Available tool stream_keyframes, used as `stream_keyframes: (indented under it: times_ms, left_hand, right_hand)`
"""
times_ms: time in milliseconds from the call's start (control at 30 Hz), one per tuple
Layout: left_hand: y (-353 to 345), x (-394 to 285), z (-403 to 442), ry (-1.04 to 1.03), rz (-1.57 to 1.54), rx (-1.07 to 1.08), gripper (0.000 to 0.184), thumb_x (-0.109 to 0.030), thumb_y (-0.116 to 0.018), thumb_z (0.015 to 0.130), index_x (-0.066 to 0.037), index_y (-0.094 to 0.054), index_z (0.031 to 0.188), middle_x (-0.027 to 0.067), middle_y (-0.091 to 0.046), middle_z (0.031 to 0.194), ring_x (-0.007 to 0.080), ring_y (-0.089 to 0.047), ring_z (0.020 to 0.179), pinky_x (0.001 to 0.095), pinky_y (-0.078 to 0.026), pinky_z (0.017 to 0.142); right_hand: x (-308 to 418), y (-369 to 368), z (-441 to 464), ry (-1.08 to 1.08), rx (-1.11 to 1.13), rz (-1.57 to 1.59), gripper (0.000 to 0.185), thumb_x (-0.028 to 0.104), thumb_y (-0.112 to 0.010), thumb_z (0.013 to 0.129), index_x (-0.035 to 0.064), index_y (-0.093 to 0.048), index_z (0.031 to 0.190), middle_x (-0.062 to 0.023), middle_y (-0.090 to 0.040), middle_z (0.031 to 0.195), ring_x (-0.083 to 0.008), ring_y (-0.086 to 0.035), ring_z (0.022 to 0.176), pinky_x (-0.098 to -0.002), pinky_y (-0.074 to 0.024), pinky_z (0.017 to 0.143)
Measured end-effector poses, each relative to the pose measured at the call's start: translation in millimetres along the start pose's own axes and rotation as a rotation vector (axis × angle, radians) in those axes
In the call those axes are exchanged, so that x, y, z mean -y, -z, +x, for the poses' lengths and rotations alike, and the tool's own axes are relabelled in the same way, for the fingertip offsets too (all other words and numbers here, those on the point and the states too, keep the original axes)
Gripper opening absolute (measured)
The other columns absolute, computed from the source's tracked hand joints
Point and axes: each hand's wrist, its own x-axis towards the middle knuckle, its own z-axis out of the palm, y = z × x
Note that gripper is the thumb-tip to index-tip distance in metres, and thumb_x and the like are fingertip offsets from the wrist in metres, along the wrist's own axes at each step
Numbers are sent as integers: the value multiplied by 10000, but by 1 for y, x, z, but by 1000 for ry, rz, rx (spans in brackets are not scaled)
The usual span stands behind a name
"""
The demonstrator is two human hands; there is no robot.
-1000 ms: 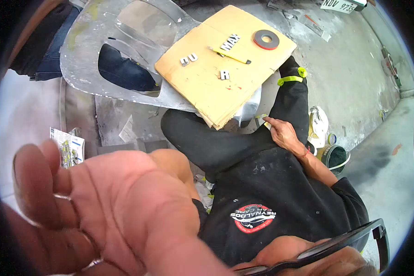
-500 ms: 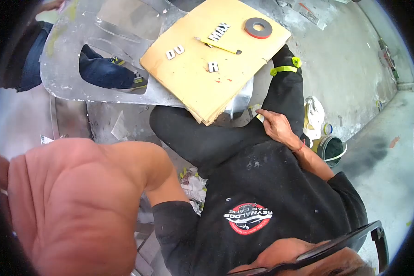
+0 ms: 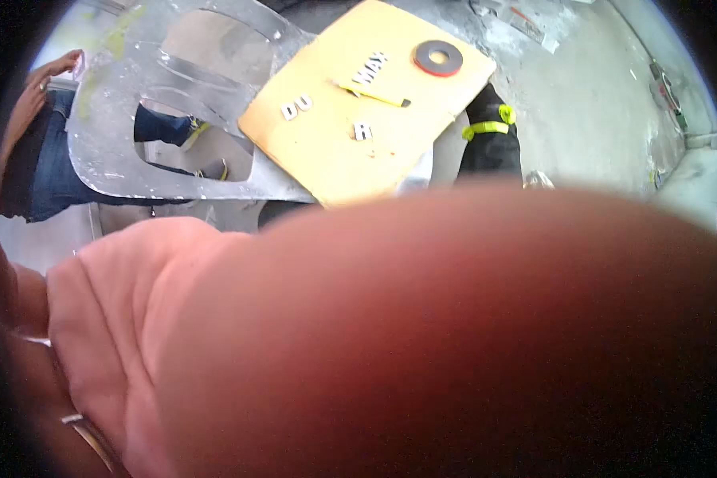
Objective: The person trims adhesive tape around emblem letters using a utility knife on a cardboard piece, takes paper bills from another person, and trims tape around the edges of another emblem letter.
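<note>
Very near the lens, my left hand (image 3: 119,295) fills the left side, palm showing, with bent fingers at the dark edge; what they grip is out of sight. A large blurred skin-coloured shape, apparently my right hand (image 3: 470,334), covers the lower right, its fingers not distinguishable. Beyond them lies a yellowish board (image 3: 311,159), carrying white letters "DU" (image 3: 297,107), "MAX" (image 3: 370,68) and a separate single letter (image 3: 362,131). A yellow utility knife (image 3: 378,96) rests below "MAX". Flat near the far right corner is a grey tape roll (image 3: 438,58) with a red edge.
The board lies on a grey, paint-marked panel (image 3: 111,179) with large openings. Another person (image 3: 48,151) in jeans stands at the left, hands at the panel's edge. My dark trouser leg (image 3: 490,155) with a yellow-green band (image 3: 486,129) shows right of the board.
My right hand has left my lap, and a blurred hand shape now hides my lap and shirt. The view has shifted slightly. The other person's hands have come into view.
</note>
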Motion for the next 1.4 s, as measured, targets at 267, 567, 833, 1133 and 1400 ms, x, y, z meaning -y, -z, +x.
stream_keyframes:
  times_ms: [267,567,833,1133,1400]
  left_hand:
    - [-4,12,-13,-63,8,41,249,-187,-631,1027,47,-548,1039,257,-691,1048,300,-733,865,347,-622,757]
    - [-12,40,-30,-88,12,17,228,-164,-636,1020,45,-548,1038,251,-690,1051,293,-731,892,343,-621,772]
    - [2,117,-41,-24,-22,-137,211,-144,-641,1013,43,-548,1037,246,-689,1054,287,-729,917,339,-620,785]
    - [-7,31,-28,-11,32,15,193,-121,-646,1006,42,-547,1036,240,-688,1057,280,-726,944,334,-619,800]
    - [-14,27,-30,-73,81,56,179,-101,-651,999,40,-547,1035,235,-687,1060,274,-724,968,330,-618,813]
  right_hand:
    - [5,0,-5,-20,18,12,390,-6,-554,872,39,-676,1240,-231,-735,1028,-417,-720,884,-479,-591,785]
    - [2,-5,-8,19,3,-30,399,-16,-554,866,41,-649,1249,-225,-730,968,-413,-717,856,-485,-588,749]
    - [-8,-8,-5,5,17,-22,389,-1,-552,872,31,-658,1246,-232,-725,981,-408,-714,863,-475,-584,764]
    - [1,-8,-10,-6,33,-16,394,0,-553,870,30,-656,1249,-232,-727,1017,-420,-710,882,-484,-583,779]
    - [-2,-4,-3,3,-1,2,385,-20,-545,879,24,-658,1244,-228,-737,1047,-411,-721,916,-472,-592,787]
